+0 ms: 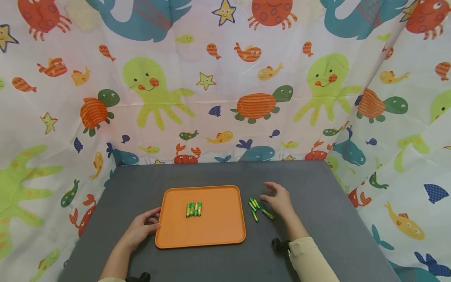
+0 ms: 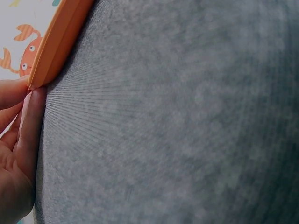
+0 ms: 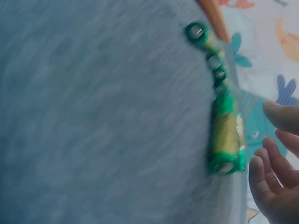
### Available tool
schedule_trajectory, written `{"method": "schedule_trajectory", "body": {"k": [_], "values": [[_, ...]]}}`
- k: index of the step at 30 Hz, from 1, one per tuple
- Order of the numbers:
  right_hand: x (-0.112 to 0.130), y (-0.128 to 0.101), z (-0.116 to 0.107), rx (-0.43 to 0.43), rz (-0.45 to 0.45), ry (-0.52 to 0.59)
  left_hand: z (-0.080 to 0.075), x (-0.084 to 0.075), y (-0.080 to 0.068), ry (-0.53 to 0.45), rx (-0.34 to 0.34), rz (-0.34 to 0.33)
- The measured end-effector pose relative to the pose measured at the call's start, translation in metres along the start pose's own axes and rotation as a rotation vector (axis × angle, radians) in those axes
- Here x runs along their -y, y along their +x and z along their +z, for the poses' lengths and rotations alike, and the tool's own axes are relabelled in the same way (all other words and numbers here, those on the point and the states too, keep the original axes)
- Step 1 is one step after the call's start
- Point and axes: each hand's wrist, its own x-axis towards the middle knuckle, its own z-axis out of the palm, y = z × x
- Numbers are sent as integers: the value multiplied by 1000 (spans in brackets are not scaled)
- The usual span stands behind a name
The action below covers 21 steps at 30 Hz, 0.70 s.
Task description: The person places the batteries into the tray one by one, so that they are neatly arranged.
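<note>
An orange tray (image 1: pixel 218 227) lies on the grey table, with several green-and-yellow batteries (image 1: pixel 194 209) side by side in a row on it. My left hand (image 1: pixel 141 228) grips the tray's left rim, thumb and fingertips at the edge; the left wrist view shows the fingers (image 2: pixel 32 116) against the orange rim. Right of the tray several loose batteries (image 1: pixel 267 214) lie scattered. Beside them hovers my right hand (image 1: pixel 280 200), thumb and fingers apart and holding nothing. The right wrist view shows a battery (image 3: pixel 225 135) close to the fingertips, with others behind it.
The grey table (image 1: pixel 197 264) extends round the tray. A curtain (image 1: pixel 218 109) printed with sea animals hangs behind the table and along both sides. A dark wrist device (image 1: pixel 280 245) sits at the right sleeve (image 1: pixel 311 258).
</note>
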Motion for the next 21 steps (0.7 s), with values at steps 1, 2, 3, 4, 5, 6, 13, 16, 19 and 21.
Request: {"method": "schedule_trajectory", "body": {"k": [1,2,3,4,5,6,13,16,19,21], "values": [[-3,0,0,4,13,-13,0,0,0,0,-3,-1],[-5,0,1,9,23,-28,0,0,-1,4,-4,-3],[-8,0,1,14,34,-39,-1,0,-1,7,-6,-5],[-10,0,2,14,46,-47,-1,0,-1,9,-7,-9],[-11,0,2,13,55,-57,-1,0,-2,11,-7,-10],[-13,0,3,14,62,-64,-1,0,-2,12,-7,-11],[-15,-2,0,16,81,-136,-2,1,-3,12,1,-12],[-16,-5,-2,27,92,-131,-2,0,-2,17,-1,-9],[-21,-8,-6,53,82,-122,-1,0,-1,26,1,0],[-25,-9,-10,79,61,-118,-1,1,0,28,1,4]]}}
